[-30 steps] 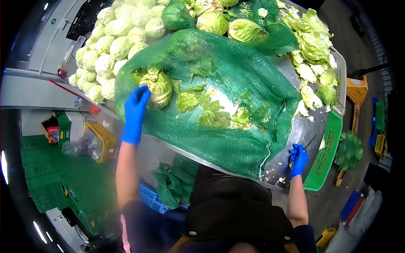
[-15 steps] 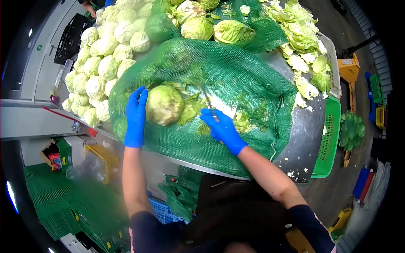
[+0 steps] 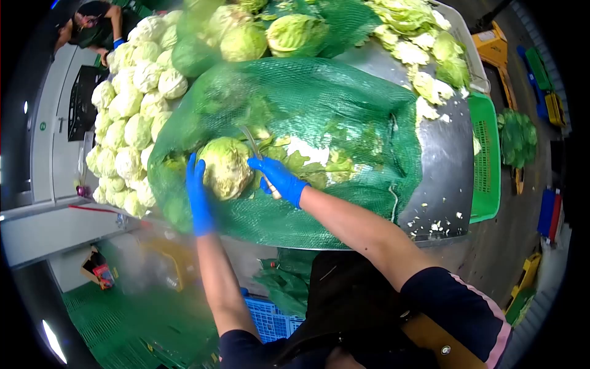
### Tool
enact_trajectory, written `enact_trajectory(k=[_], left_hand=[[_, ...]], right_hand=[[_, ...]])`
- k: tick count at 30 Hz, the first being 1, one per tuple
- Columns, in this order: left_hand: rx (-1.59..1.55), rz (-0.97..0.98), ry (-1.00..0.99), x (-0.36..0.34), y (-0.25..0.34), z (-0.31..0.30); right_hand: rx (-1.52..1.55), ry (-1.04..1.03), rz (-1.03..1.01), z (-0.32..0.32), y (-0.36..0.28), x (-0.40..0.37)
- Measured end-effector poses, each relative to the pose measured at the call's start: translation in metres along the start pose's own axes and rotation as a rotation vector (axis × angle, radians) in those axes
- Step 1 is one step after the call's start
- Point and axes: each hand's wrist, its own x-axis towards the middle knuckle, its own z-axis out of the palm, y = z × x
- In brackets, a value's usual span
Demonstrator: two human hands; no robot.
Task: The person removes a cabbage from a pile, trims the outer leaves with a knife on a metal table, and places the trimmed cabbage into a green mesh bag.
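A pale green cabbage (image 3: 226, 167) with browned patches lies on a green mesh sack (image 3: 313, 212) spread over the metal table. My left hand (image 3: 198, 187), in a blue glove, rests against the cabbage's left side with its fingers stretched out, not wrapped round it. Just right of the cabbage, my gloved right hand (image 3: 279, 179) is closed on a knife (image 3: 250, 140). Its blade points up and slightly left beside the cabbage, and the light handle end shows below the fist. Loose green leaves (image 3: 298, 165) lie on the sack to the right of the knife.
Many trimmed cabbages (image 3: 136, 131) are piled at the left. More untrimmed cabbages (image 3: 297, 35) sit in mesh at the back. Leaf scraps (image 3: 430, 83) heap up at the right, near a green crate (image 3: 485, 160). Another person (image 3: 95, 24) is at the far left.
My right hand has moved left with the knife, bringing the blade close to the cabbage. My left hand stays at the cabbage's left side. The view has shifted, and another person now shows more.
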Motion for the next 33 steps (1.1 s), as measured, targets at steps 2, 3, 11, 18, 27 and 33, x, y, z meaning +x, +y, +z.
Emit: enact_trajectory(k=[2,3,11,18,27,33], left_hand=[[0.151,0.111,0.021,-0.022,0.013,0.024],[0.213,0.161,0.021,-0.037,0.019,0.041],[0.307,0.625,-0.114,-0.132,0.035,0.157],[-0.110,0.194,-0.298,-0.268,0.027,0.339],[0.501,0.422,-0.331,-0.279,-0.038,0.385],[0.263,0.075,-0.440,-0.283,-0.011,0.394]], right_hand=[[0.046,0.010,-0.020,-0.003,0.001,-0.023],[0.066,0.033,-0.029,-0.009,0.001,-0.041],[0.063,0.239,-0.303,-0.102,-0.066,-0.233],[-0.142,0.551,-0.464,-0.264,-0.085,-0.365],[-0.450,0.881,-0.436,-0.372,-0.044,-0.426],[-0.824,0.985,-0.720,-0.328,0.022,-0.445]])
